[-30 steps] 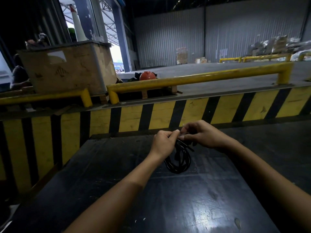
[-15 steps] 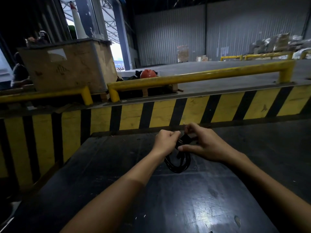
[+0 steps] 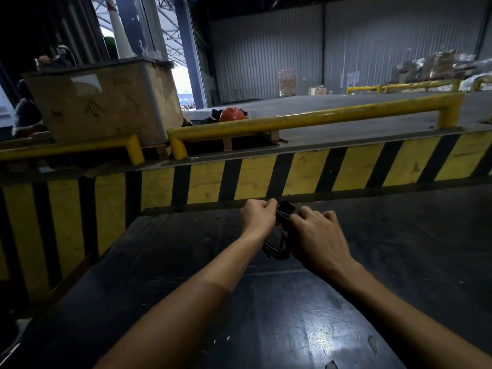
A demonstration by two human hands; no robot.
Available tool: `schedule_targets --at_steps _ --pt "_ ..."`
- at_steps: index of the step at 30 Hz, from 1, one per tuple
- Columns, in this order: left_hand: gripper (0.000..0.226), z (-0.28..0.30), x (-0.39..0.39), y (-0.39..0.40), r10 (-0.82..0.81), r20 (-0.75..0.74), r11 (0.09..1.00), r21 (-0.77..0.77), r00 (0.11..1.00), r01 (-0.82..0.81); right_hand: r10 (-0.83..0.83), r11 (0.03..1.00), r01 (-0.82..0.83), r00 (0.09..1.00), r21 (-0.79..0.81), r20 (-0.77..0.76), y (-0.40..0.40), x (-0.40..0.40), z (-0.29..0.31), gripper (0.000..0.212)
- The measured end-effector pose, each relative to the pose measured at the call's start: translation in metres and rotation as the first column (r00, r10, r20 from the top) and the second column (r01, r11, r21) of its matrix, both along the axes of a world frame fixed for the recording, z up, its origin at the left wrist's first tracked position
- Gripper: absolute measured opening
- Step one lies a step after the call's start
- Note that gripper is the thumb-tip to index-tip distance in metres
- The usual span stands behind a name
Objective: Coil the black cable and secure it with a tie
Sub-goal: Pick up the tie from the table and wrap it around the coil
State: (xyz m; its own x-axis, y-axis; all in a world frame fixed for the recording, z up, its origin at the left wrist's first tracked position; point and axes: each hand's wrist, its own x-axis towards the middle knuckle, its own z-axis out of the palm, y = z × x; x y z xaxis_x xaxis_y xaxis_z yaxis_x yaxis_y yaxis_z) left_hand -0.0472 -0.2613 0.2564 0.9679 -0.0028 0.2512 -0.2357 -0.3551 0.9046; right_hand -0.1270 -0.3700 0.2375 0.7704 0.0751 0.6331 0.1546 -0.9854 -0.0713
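Black cable (image 3: 277, 251) coil hangs between both hands over table (image 3: 186, 262); left hand (image 3: 257, 215) fisted on its top, right hand (image 3: 316, 235) fingers curled, gripping it alongside.

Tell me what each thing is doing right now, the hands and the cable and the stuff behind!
left hand: closed in a fist on the cable's top
right hand: curled over the coil, gripping it
black cable: coiled in loops, hanging between the hands
table: dark, scuffed, shiny near the front
orange helmet: lying behind the yellow rail
big doorway: open, daylight outside
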Motion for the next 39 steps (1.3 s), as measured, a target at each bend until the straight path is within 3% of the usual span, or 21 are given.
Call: schedule_targets --at_steps 4,6,11,17,20,21,23,27,29,31,33,36,38,39 --pt "0.046 -0.006 -0.001 0.003 -0.013 0.122 0.997 0.078 0.992 0.003 0.083 0.993 -0.083 0.997 0.078 0.003 -0.006 0.001 0.001 0.014" --pt "0.047 -0.01 -0.002 0.005 -0.042 0.168 0.993 0.117 0.985 0.022 0.121 0.973 -0.115 0.993 0.201 -0.016 -0.013 0.004 0.003 0.016" --pt "0.049 -0.02 -0.002 0.006 -0.08 0.19 0.991 0.121 0.979 0.058 0.293 0.787 -0.218 0.955 0.577 -0.039 -0.024 0.011 0.003 0.008" --pt "0.053 -0.027 -0.006 0.009 -0.153 0.071 0.983 0.117 0.986 0.144 0.315 0.678 -0.263 0.948 0.687 0.052 -0.023 0.012 -0.011 0.013" --pt "0.03 -0.033 -0.01 0.016 -0.336 -0.099 0.942 -0.052 0.937 0.332 0.311 0.6 -0.239 0.949 0.764 0.053 -0.027 0.013 -0.021 0.046" --pt "0.024 -0.038 -0.012 0.02 -0.408 -0.138 0.91 -0.143 0.903 0.389 0.295 0.588 -0.225 0.954 0.777 0.053 -0.028 0.013 -0.025 0.047" --pt "0.033 -0.055 -0.017 0.027 -0.513 -0.219 0.846 -0.29 0.83 0.447 0.26 0.543 -0.206 0.963 0.814 0.07 -0.032 0.013 -0.036 0.039" --pt "0.024 -0.09 -0.029 0.033 -0.54 -0.355 0.787 -0.534 0.763 0.309 0.302 0.245 -0.118 0.952 0.962 0.04 -0.041 0.013 -0.07 0.029" --pt "0.026 -0.102 -0.033 0.033 -0.495 -0.385 0.783 -0.587 0.779 0.207 0.343 0.203 -0.011 0.937 0.979 -0.061 -0.049 0.011 -0.096 0.033" --pt "0.027 -0.111 -0.035 0.032 -0.444 -0.4 0.796 -0.587 0.802 0.149 0.384 0.292 0.116 0.895 0.949 -0.227 -0.059 0.008 -0.126 0.032" --pt "0.029 -0.119 -0.036 0.032 -0.38 -0.415 0.834 -0.54 0.826 0.112 0.378 0.462 0.247 0.814 0.852 -0.442 -0.072 0.004 -0.157 0.03" --pt "0.039 -0.133 -0.04 0.036 -0.299 -0.442 0.911 -0.396 0.845 0.116 0.215 0.836 0.323 0.553 0.444 -0.805 -0.088 -0.006 -0.205 0.036" --pt "0.043 -0.142 -0.046 0.04 -0.299 -0.465 0.923 -0.363 0.833 0.129 0.045 0.947 0.275 0.395 0.165 -0.917 -0.088 -0.014 -0.232 0.047" --pt "0.047 -0.146 -0.049 0.042 -0.303 -0.476 0.925 -0.357 0.826 0.133 0.013 0.963 0.248 0.356 0.108 -0.934 -0.085 -0.018 -0.243 0.048"
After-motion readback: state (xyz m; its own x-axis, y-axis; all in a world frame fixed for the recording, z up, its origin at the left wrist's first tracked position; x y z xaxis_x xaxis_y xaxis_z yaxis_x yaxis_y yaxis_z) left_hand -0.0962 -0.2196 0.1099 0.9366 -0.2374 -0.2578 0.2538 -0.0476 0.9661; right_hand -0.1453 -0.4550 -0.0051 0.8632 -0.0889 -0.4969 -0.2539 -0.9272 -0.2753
